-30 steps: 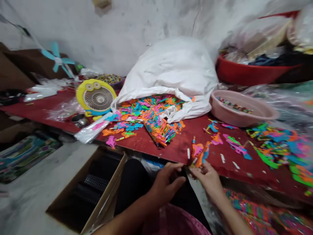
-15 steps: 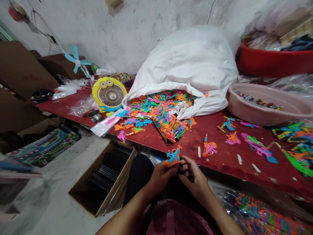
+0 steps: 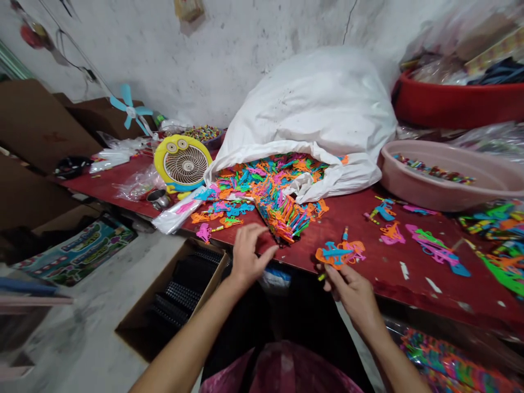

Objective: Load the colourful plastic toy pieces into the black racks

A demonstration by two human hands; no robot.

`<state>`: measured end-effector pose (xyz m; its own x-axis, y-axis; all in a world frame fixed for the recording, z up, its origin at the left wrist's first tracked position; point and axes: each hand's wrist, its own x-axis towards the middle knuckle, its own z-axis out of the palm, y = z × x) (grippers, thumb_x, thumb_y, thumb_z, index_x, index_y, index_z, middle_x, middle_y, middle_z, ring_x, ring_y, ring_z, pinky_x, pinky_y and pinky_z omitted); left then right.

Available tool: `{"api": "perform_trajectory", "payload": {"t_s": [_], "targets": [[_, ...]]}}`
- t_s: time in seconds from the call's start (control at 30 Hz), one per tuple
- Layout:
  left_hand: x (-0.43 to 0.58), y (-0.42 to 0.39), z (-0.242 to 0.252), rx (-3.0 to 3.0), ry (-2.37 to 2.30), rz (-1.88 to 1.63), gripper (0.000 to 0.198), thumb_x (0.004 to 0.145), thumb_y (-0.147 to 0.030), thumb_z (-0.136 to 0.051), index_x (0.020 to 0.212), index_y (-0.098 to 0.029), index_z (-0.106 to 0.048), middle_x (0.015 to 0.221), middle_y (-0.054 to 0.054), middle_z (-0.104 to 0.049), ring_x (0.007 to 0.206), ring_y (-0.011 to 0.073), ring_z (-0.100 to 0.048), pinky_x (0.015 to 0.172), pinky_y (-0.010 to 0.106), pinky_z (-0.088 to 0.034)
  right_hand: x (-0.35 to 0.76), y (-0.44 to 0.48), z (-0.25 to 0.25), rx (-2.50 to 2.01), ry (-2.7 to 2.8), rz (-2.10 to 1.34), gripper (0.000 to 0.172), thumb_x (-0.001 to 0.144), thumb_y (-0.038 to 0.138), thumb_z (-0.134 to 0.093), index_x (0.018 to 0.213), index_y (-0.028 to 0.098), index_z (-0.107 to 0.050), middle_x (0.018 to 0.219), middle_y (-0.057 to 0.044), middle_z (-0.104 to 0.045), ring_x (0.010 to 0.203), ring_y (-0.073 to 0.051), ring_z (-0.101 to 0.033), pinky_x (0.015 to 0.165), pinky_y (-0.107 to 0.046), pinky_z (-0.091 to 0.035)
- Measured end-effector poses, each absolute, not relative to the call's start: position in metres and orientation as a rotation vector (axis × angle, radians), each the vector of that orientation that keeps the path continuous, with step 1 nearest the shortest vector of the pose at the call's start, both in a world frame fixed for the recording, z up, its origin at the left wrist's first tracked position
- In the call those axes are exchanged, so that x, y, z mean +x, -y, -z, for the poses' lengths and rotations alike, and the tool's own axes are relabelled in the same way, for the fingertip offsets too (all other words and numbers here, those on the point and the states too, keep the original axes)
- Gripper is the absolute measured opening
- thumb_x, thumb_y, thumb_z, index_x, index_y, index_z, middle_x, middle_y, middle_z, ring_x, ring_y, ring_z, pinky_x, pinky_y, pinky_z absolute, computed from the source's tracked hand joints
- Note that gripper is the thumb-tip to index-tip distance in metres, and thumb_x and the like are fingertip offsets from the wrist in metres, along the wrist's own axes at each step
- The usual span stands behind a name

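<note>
In my right hand (image 3: 352,289) is a blue and orange plastic piece (image 3: 332,254), pinched between thumb and fingers over the table's front edge. Just behind it lies a pink and orange piece (image 3: 355,252). My left hand (image 3: 250,252) is raised at the table edge with its fingers apart and nothing in them. It is left of the front end of a stacked row of colourful plastic pieces (image 3: 282,215). That row comes out of the mouth of a big white sack (image 3: 319,103). Loose pieces (image 3: 235,208) lie left of the row.
A pink basin (image 3: 442,188) and a red tub (image 3: 458,103) stand at the right. A yellow fan (image 3: 186,164) and a metal cup (image 3: 159,199) are on the left of the red table (image 3: 393,273). Below, an open carton (image 3: 131,327) holds black items.
My hands have parted. The left moved left and up to the table edge and opened. The right moved right with the blue and orange piece, which both hands were near before.
</note>
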<state>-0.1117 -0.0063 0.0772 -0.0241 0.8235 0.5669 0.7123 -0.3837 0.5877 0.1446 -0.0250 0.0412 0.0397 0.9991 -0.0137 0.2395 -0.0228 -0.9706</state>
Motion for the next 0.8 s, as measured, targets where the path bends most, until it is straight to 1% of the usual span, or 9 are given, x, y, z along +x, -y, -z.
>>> {"api": "perform_trajectory", "payload": {"t_s": [0.07, 0.13, 0.2, 0.27, 0.37, 0.47, 0.63, 0.7, 0.8], "targets": [[-0.129, -0.016, -0.093, 2.426, -1.674, -1.246, 0.078, 0.08, -0.059, -0.069, 0.142, -0.018, -0.045, 0.144, 0.018, -0.047, 0.136, 0.0318, -0.04, 0.112, 0.049, -0.032, 0.146, 0.016, -0.042, -1.41, 1.196, -1.191, 0.051, 0.077, 0.064, -0.066, 0.096, 0.017, -0.072, 0.078, -0.007, -0.072, 0.057, -0.016, -0.063, 0.05, -0.027, -0.053], [-0.139, -0.038, -0.104, 2.693, -1.59, -0.99, 0.095, 0.077, -0.068, -0.065, 0.15, -0.017, -0.033, 0.153, 0.02, -0.036, 0.146, 0.034, -0.026, 0.117, 0.052, -0.022, 0.144, 0.009, -0.042, -1.372, 1.092, -1.257, 0.054, 0.07, 0.064, -0.073, 0.093, 0.016, -0.071, 0.088, -0.01, -0.074, 0.064, -0.017, -0.068, 0.057, -0.028, -0.058], [-0.142, -0.056, -0.108, 2.85, -1.507, -0.764, 0.09, 0.081, -0.067, -0.059, 0.151, -0.018, -0.031, 0.154, 0.018, -0.035, 0.147, 0.0323, -0.024, 0.12, 0.054, -0.014, 0.142, 0.004, -0.04, -1.346, 1.03, -1.299, 0.055, 0.062, 0.062, -0.08, 0.091, 0.016, -0.069, 0.092, -0.011, -0.074, 0.069, -0.019, -0.07, 0.062, -0.031, -0.06], [-0.139, -0.067, -0.108, 2.927, -1.469, -0.653, 0.08, 0.086, -0.064, -0.055, 0.149, -0.019, -0.035, 0.151, 0.017, -0.041, 0.144, 0.0306, -0.03, 0.12, 0.054, -0.011, 0.143, 0.002, -0.038, -1.329, 0.995, -1.317, 0.057, 0.056, 0.06, -0.083, 0.09, 0.017, -0.068, 0.096, -0.011, -0.074, 0.072, -0.02, -0.071, 0.065, -0.032, -0.061], [-0.127, -0.071, -0.105, 2.975, -1.485, -0.649, 0.076, 0.086, -0.064, -0.054, 0.143, -0.016, -0.041, 0.139, 0.016, -0.052, 0.134, 0.0295, -0.044, 0.119, 0.052, -0.016, 0.149, -0.001, -0.034, -1.333, 1.011, -1.291, 0.06, 0.058, 0.062, -0.082, 0.095, 0.016, -0.069, 0.095, -0.01, -0.074, 0.072, -0.019, -0.071, 0.065, -0.032, -0.061], [-0.105, -0.065, -0.11, 2.983, -1.567, -0.636, 0.076, 0.085, -0.066, -0.054, 0.138, -0.012, -0.046, 0.122, 0.015, -0.06, 0.119, 0.0299, -0.051, 0.115, 0.05, -0.024, 0.157, -0.005, -0.031, -1.365, 1.1, -1.219, 0.058, 0.063, 0.063, -0.077, 0.095, 0.015, -0.071, 0.085, -0.009, -0.073, 0.068, -0.019, -0.069, 0.061, -0.03, -0.059], [-0.044, -0.055, -0.129, 2.826, -1.874, -0.521, 0.065, 0.087, -0.064, -0.053, 0.12, -0.009, -0.058, 0.109, 0.017, -0.062, 0.105, 0.0323, -0.053, 0.095, 0.047, -0.037, 0.164, -0.021, -0.034, -1.517, 1.274, -0.9, 0.049, 0.071, 0.065, -0.067, 0.078, 0.016, -0.069, 0.059, -0.003, -0.063, 0.05, -0.015, -0.054, 0.045, -0.025, -0.042], [-0.021, -0.056, -0.137, 2.761, -1.924, -0.467, 0.06, 0.089, -0.065, -0.049, 0.108, -0.009, -0.061, 0.104, 0.018, -0.062, 0.101, 0.0326, -0.054, 0.088, 0.044, -0.039, 0.166, -0.026, -0.037, -1.534, 1.307, -0.848, 0.049, 0.074, 0.066, -0.063, 0.073, 0.017, -0.066, 0.053, -0.001, -0.058, 0.046, -0.013, -0.05, 0.044, -0.024, -0.038], [-0.003, -0.062, -0.148, 2.74, -1.909, -0.397, 0.064, 0.09, -0.068, -0.044, 0.101, -0.008, -0.063, 0.099, 0.018, -0.063, 0.098, 0.0326, -0.056, 0.086, 0.044, -0.038, 0.169, -0.031, -0.043, -1.502, 1.311, -0.903, 0.05, 0.077, 0.067, -0.058, 0.068, 0.018, -0.061, 0.051, -0.001, -0.057, 0.045, -0.013, -0.05, 0.046, -0.025, -0.038]]}}
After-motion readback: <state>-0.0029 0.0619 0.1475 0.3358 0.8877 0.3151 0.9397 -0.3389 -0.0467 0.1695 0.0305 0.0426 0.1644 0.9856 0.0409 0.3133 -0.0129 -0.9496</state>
